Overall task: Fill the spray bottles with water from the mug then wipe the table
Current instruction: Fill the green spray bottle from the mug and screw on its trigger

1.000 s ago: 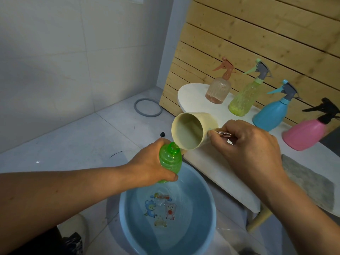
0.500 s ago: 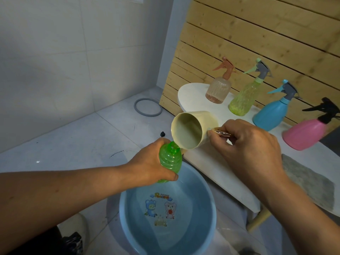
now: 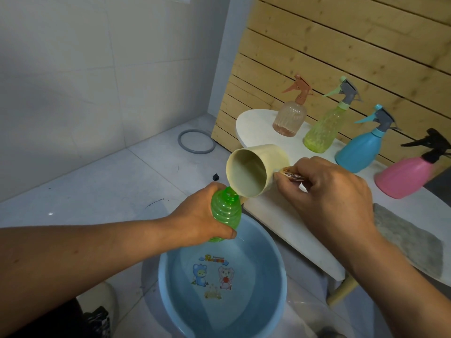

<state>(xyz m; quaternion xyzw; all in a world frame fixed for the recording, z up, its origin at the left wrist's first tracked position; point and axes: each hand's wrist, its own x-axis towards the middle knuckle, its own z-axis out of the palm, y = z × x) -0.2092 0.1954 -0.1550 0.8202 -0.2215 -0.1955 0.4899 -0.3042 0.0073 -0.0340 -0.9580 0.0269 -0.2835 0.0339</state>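
Observation:
My left hand (image 3: 200, 220) grips a green ribbed bottle (image 3: 225, 211) without its spray head, held above a blue basin (image 3: 275, 262). My right hand (image 3: 327, 198) holds a cream mug (image 3: 256, 169) by its handle, tipped on its side with its lip at the bottle's open neck. Water shows inside the mug. On the white table (image 3: 280, 220) stand several spray bottles: a brown one (image 3: 290, 118), a yellow-green one (image 3: 322, 132), a blue one (image 3: 358, 150) and a pink one (image 3: 405, 176). A grey cloth (image 3: 410, 240) lies on the table at the right.
The basin holds water and sits on the tiled floor beneath my hands. A grey ring (image 3: 196, 141) and a small black cap (image 3: 216, 177) lie on the floor. A wooden slat wall (image 3: 341, 50) backs the table. My shoe (image 3: 102, 313) is at bottom left.
The mug has lifted slightly and tipped a little more toward the bottle's neck. The ripples in the basin have calmed. My left hand holds the bottle still.

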